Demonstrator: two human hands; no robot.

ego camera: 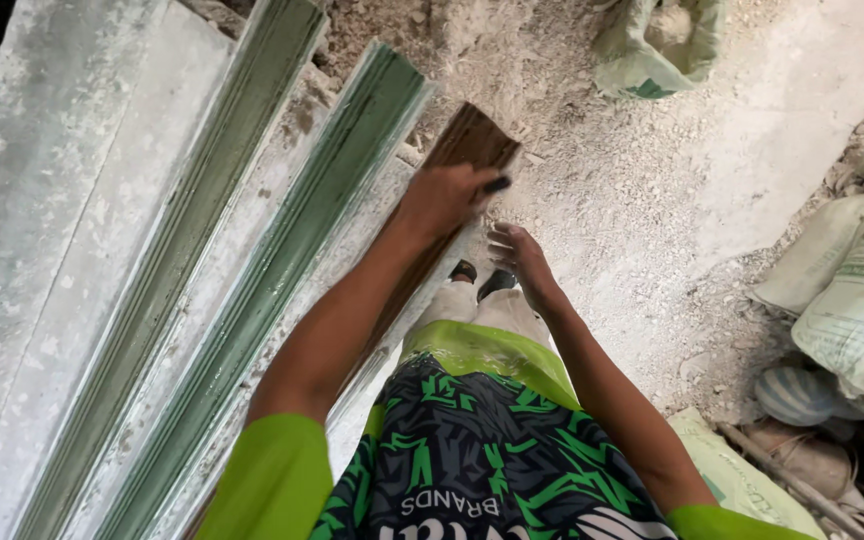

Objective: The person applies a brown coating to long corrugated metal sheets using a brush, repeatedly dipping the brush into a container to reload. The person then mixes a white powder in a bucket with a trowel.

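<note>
Nearest you, your left hand (449,196) is closed over the top edge of a brown board (472,140), fingers curled round it, a dark nail showing. The board stands on end, leaning with the green-edged moulds (282,270) at your left. Your right hand (514,250) is open and empty just beside it, fingers loosely spread, touching nothing that I can see. Your shoes (482,278) show below, on the dusty floor (632,200).

This looks like the step of drawing the board off the stack. Judging by the one-handed hold, next you would want your right hand on its free edge to steady it. Farther off lie sacks (852,290) at the right and one bag (657,45) beyond.
</note>
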